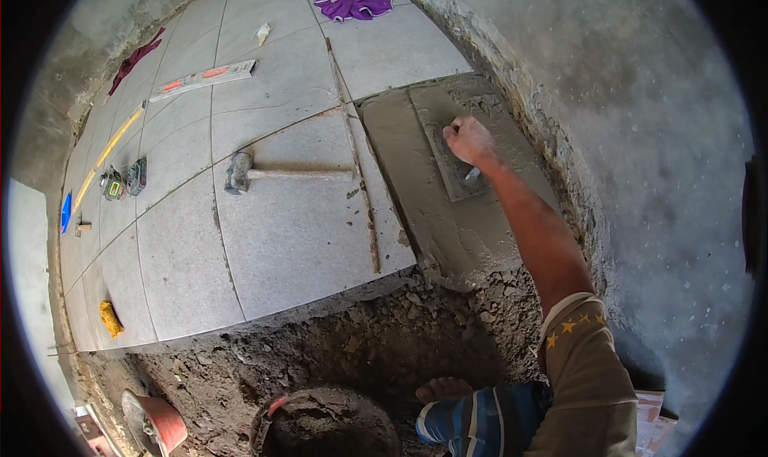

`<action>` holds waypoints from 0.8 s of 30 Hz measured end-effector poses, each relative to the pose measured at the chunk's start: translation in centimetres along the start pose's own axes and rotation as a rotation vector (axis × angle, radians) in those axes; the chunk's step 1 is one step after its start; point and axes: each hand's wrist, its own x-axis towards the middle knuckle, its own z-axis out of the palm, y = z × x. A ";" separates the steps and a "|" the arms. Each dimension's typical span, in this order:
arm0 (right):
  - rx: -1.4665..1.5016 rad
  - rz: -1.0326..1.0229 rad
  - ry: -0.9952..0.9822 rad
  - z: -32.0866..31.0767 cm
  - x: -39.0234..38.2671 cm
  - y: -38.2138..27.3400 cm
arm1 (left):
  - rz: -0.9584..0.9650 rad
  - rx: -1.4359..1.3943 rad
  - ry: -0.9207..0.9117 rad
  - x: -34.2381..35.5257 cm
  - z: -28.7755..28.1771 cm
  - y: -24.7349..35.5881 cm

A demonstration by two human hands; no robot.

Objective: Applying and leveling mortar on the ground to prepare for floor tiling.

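My right hand [472, 141] is closed around the handle of a flat rectangular trowel [450, 167]. The blade lies on a bed of wet grey mortar [400, 157] between the laid tiles and the right wall. Smoothed streaks run lengthwise through the mortar, and its near end is rough. Left of the mortar, a mallet [238, 174] with a wooden handle rests on a grey tile [280, 241]. A long thin rusty rod [365, 197] lies close to that tile's right edge. My left hand is out of view.
Broken soil [240, 377] borders the tiles in front, where my bare foot [444, 389] stands. Nearby are a dark bucket [260, 425] and a tipped red one [170, 425]. A spirit level [204, 78], purple cloth [352, 6], green-lit device [112, 185] and yellow sponge [110, 319] lie on the tiles.
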 end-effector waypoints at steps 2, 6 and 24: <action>0.023 -0.021 -0.077 0.1 0.3 -0.2 | 0.039 0.046 -0.029 -0.3 0.8 0.4; 0.068 -0.045 -0.129 0.1 0.0 -0.3 | 0.097 0.082 -0.064 -0.6 1.4 1.1; -0.022 0.030 -0.092 1.3 -1.0 -4.0 | 0.341 0.247 -0.242 1.8 -2.4 -2.0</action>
